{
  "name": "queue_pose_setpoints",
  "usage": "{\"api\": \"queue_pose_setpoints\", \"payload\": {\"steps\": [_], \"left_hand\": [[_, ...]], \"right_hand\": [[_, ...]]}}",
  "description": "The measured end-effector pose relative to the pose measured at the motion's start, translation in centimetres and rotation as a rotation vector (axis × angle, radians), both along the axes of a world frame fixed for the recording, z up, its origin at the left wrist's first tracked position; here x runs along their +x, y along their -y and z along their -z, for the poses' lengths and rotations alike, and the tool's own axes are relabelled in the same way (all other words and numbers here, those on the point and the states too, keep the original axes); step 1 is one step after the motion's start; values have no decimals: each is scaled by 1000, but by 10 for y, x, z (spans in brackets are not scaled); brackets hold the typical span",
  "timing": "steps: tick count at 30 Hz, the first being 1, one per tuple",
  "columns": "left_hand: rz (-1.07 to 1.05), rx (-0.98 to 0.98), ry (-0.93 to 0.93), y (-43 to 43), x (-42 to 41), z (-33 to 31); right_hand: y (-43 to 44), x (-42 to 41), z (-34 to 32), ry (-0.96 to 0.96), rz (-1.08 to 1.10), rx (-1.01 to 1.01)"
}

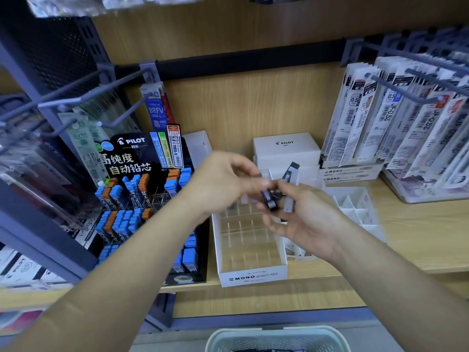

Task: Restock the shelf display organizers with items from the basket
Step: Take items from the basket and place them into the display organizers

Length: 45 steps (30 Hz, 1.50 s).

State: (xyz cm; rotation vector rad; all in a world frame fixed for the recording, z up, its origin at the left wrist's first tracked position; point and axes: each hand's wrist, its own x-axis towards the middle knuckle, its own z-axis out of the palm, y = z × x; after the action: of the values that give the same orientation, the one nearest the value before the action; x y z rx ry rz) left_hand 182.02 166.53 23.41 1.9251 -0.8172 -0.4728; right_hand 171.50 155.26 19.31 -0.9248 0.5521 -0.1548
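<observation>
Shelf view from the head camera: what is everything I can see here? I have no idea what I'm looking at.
dark cases: several, black and grey, between both hands above the white organizer
white organizer: one, white with clear dividers, middle of the shelf
black display: one, black, left of the white organizer
small cases: many, blue and orange, slotted in the black display
white box: one, white, at the back of the shelf
divided tray: one, white, right of the white organizer
hanging packs: many, mostly white, on hooks at upper right
basket: one, pale green, bottom edge, below the shelf
left hand: one, pinches the dark cases
right hand: one, holds the dark cases
</observation>
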Motion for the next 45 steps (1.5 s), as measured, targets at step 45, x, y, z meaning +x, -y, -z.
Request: {"api": "queue_pose_setpoints", "payload": {"steps": [45], "left_hand": [[98, 13, -32, -14, 15, -1]], "right_hand": [[10, -11, 2, -36, -184, -458]]}}
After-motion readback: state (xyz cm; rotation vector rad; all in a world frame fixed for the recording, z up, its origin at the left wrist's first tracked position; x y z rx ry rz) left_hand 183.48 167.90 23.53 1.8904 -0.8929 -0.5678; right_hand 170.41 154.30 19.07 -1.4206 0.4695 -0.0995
